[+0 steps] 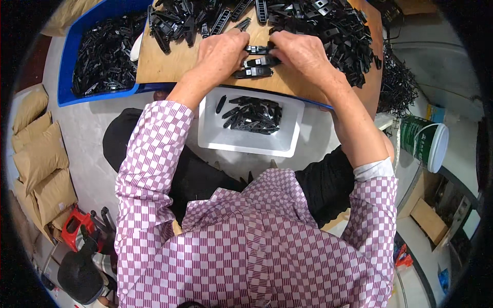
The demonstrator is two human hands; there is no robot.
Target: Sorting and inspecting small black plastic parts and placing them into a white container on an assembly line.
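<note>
My left hand [222, 54] and my right hand [302, 53] meet over a wooden board [154, 64], both pinching one small black plastic part [258, 50] between the fingertips. Two more black parts [254, 67] lie on the board just below the hands. A big heap of the same black plastic parts [318, 23] covers the far side of the board. Under the board's near edge a white rectangular tray [250, 123] holds several finished black parts [251, 114], resting over my lap.
A blue bin [69, 61] full of black parts sits at the left under the board. Brown paper sacks [38, 159] are stacked on the floor at left. A green and white bucket [423, 141] stands at right, with a red tool [74, 223] at lower left.
</note>
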